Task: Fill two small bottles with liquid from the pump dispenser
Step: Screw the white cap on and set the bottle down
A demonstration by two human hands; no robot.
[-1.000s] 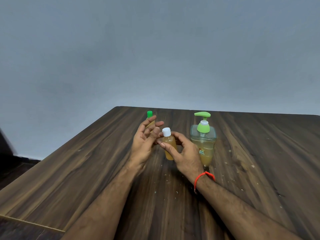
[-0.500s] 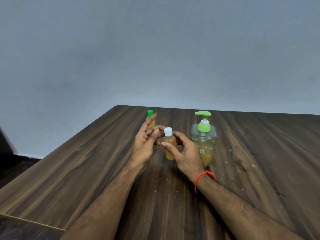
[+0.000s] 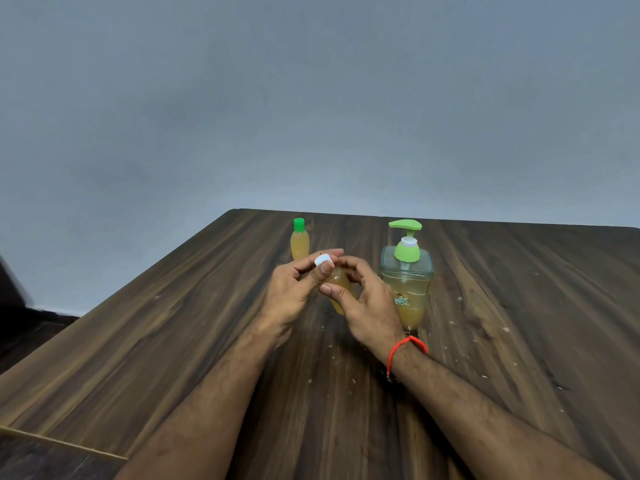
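Observation:
My right hand (image 3: 367, 303) grips a small bottle (image 3: 337, 289) of amber liquid, tilted a little to the left above the table. The fingers of my left hand (image 3: 294, 289) pinch its white cap (image 3: 323, 260) at the top. A second small bottle (image 3: 300, 240) with a green cap stands upright behind my left hand, holding amber liquid. The pump dispenser (image 3: 408, 275), clear with a green pump head and amber liquid inside, stands just right of my right hand.
The dark wooden table (image 3: 173, 341) carries small crumbs and specks around the dispenser. Its left edge runs diagonally, with dark floor beyond. A plain grey wall stands behind the far edge.
My left hand has closed its fingers onto the white cap. The held bottle has tilted left, and the green-capped bottle behind is now uncovered.

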